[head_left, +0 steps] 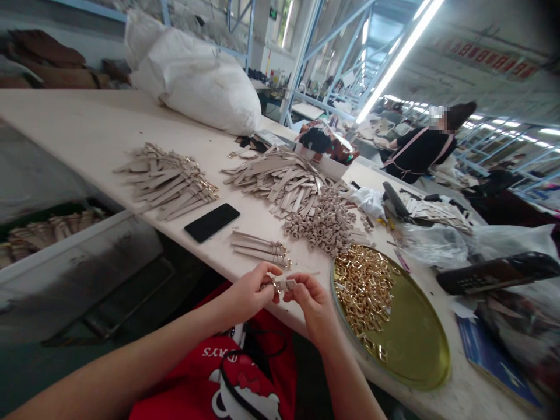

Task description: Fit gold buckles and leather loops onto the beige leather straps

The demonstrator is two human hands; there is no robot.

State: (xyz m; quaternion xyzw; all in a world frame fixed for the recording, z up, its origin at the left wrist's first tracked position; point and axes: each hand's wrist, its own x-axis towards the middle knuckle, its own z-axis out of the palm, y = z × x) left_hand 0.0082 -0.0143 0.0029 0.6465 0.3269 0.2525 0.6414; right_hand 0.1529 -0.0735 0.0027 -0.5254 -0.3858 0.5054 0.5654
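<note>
Both my hands meet at the table's front edge around a light grey strap [285,284] with a gold buckle at its end. My left hand [256,290] pinches the buckle end, and its fingers partly cover the metal. On the other side my right hand [310,296] grips the strap between thumb and fingers. Just beyond lie several finished-looking buckled straps [258,248] in a small row. To the right, a round gold tray [420,332] bears a heap of gold buckles [365,286]. A pile of small grey loops [321,221] sits behind the tray.
Loose grey straps [280,178] are heaped mid-table, with buckled straps [170,178] piled at left. A black phone [212,222] lies near the edge. A big white sack [196,76] stands behind. Plastic bags and a blue booklet [494,361] lie right. A person [422,149] stands farther off.
</note>
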